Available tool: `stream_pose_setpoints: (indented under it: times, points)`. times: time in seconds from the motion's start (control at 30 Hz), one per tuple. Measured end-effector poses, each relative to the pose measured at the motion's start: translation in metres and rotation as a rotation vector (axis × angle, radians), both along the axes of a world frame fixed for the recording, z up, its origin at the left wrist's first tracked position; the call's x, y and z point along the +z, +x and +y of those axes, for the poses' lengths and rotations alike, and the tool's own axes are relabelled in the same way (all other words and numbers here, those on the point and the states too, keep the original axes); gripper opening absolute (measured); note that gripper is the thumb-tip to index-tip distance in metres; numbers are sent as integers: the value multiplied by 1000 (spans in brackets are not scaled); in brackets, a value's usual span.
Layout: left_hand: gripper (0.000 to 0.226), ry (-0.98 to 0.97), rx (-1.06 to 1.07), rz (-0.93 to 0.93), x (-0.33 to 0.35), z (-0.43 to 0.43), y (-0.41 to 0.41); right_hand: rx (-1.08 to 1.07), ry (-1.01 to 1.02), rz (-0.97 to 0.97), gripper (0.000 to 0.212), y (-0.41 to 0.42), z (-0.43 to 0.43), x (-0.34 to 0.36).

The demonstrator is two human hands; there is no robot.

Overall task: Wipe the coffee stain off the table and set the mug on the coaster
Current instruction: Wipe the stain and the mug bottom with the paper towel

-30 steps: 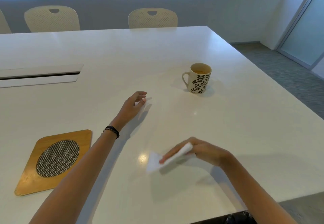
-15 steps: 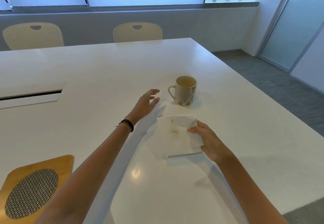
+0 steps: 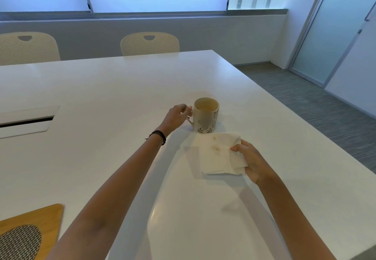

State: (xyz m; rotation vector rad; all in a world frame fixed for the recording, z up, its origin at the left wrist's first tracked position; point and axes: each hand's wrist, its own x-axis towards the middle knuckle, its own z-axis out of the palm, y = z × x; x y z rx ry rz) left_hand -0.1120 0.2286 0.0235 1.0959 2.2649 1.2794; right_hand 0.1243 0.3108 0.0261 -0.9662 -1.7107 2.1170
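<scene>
A cream mug (image 3: 206, 117) with a dark leaf pattern stands upright on the white table (image 3: 101, 101), coffee inside it. My left hand (image 3: 176, 117) is at the mug's handle, its fingers curled round it. Just in front of the mug, my right hand (image 3: 250, 161) pinches a white paper napkin (image 3: 217, 154) by its right edge. The napkin lies flat on the table and shows brown coffee marks. The wooden coaster (image 3: 32, 233) with its woven oval inset lies at the bottom left corner, partly out of frame.
A cable slot with a raised flap (image 3: 26, 120) sits in the table at the left. Two cream chairs (image 3: 149, 44) stand behind the far edge. The table's right edge drops to grey carpet (image 3: 317, 105).
My left hand has reached right to the mug's handle and curled round it. My right hand has carried the napkin up close to the mug and laid it flat, stained side up.
</scene>
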Motion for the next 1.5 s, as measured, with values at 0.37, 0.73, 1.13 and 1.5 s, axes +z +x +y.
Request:
stream_pose_setpoints:
  times: [0.37, 0.73, 1.13, 1.5]
  points:
    - [39, 72, 21, -375, -4, 8, 3, -173, 11, -26, 30, -2, 33, -7]
    - [36, 208, 135, -576, -9, 12, 12, -203, 26, -8, 30, -2, 42, -5]
    - [30, 293, 174, -573, 3, 12, 12, -320, -35, 32, 46, -16, 47, -2]
    - [30, 352, 122, -567, 38, 5, 12, -307, -466, 178, 42, -82, 15, -7]
